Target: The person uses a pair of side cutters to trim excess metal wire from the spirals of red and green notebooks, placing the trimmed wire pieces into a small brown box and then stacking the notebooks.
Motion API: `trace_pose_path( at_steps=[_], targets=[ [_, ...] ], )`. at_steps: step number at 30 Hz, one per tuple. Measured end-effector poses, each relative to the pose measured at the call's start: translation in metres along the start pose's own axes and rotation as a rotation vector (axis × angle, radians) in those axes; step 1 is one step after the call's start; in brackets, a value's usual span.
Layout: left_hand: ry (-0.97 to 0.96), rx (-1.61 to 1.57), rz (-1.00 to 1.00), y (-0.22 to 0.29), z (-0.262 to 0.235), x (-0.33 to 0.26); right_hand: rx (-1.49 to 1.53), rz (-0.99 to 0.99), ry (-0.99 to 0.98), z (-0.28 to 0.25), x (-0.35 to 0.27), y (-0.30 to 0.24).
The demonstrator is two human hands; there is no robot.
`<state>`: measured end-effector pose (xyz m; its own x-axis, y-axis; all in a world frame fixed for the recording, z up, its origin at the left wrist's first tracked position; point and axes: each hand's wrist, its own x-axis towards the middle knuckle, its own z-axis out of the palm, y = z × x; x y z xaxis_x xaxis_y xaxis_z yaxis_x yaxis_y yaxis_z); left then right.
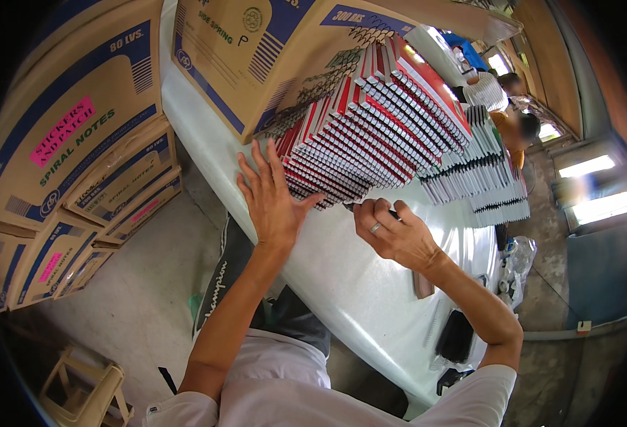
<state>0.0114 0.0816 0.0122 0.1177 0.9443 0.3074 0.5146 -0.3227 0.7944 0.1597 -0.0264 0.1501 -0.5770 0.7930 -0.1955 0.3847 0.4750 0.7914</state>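
Note:
A tall stack of red-covered spiral notebooks (370,135) stands on the pale table (342,299), black coils facing me. My left hand (271,203) lies spread against the stack's left end, its thumb by the lowest coils. Near the bottom front edge, my right hand (395,231) is closed around a slim dark tool (349,207), with the tip at the coils. Most of that tool is hidden by the fingers, so its kind is unclear. To the right of the red stack are more notebooks with pale edges and dark coils (470,171).
A large cardboard box (235,57) stands behind the stack; more boxes (71,142) are piled at the left. A small brown block (423,286) and a black item in plastic (456,334) lie on the right. A stool (86,391) is at lower left. Other people (488,92) are beyond.

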Motion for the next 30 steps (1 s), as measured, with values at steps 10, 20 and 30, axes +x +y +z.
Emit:
trace_pose_path(
  at_steps=[10, 20, 30],
  targets=[
    [0.011, 0.006, 0.021, 0.001, 0.0, 0.0, 0.05, 0.015, 0.032, 0.006, 0.002, 0.003],
    [0.003, -0.048, 0.017, 0.01, -0.007, 0.004, 0.174, 0.212, 0.003, -0.014, 0.0, -0.001],
    [0.003, -0.062, 0.018, 0.01, -0.005, 0.007, 0.065, 0.073, 0.018, -0.003, -0.001, 0.003]
  ],
)
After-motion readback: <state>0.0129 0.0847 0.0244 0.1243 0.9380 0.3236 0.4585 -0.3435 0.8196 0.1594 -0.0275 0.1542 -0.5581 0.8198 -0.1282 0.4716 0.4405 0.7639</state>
